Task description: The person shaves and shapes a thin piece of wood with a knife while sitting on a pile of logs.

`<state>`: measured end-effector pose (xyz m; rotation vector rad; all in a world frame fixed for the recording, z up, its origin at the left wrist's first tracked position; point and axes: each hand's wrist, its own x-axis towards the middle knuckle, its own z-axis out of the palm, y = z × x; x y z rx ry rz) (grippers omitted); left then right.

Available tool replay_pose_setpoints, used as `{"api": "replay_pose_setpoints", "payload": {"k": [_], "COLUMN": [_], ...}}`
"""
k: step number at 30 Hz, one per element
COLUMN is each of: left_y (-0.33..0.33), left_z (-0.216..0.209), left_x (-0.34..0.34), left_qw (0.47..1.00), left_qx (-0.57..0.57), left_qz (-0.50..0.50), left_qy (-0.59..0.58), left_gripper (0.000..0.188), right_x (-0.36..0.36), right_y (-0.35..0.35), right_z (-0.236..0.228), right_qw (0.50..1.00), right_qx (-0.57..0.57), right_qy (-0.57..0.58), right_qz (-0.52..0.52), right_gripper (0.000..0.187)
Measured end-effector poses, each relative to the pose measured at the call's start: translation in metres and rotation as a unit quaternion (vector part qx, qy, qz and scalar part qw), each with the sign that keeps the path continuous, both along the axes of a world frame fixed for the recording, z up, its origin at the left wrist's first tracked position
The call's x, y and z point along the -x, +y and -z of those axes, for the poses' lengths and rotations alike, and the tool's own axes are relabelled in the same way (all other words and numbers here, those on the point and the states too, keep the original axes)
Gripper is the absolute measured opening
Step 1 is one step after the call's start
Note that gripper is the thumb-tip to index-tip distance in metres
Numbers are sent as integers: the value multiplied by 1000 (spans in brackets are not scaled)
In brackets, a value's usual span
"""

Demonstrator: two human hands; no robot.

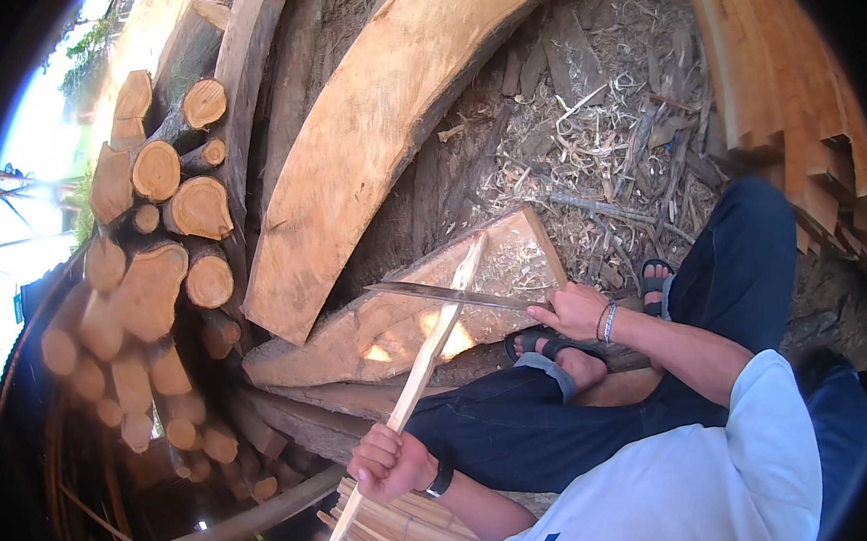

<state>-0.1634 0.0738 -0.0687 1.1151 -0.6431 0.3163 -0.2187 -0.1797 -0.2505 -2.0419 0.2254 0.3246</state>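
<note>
My left hand (393, 461) is wrapped round a long, pale, split wooden stick (420, 371). The stick slants away from me, and its far end lies over a thick slab of wood (345, 354). In my right hand (579, 312) is a long knife, its handle hidden by my closed fingers. The dark, narrow knife blade (425, 292) points left and crosses the stick near its far end, apparently against it. Bright sun patches fall on the slab beside the stick.
Stacked round logs (156, 171) stand at the left. A large curved plank (369, 119) stretches beyond the slab. Shavings (583, 138) and bark litter the ground; sawn boards (783, 81) are piled far right. Thin strips (406, 528) lie by my left forearm, and my sandalled feet (578, 369) are near the slab.
</note>
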Motion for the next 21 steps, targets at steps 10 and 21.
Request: {"api": "replay_pose_setpoints", "payload": {"k": [10,21], "left_y": [2,-3], "left_z": [3,3], "left_x": [-1,5], "left_qw": [1000,1000], "left_qx": [0,13], "left_qz": [11,3], "left_qy": [-1,-1], "left_gripper": [39,39], "right_x": [-2,-7], "right_y": [-5,-13], "right_z": [-6,9], "right_qw": [999,997], "right_qx": [15,-19], "right_qy": [32,65], "right_qz": [-9,26], "right_gripper": [69,72]}}
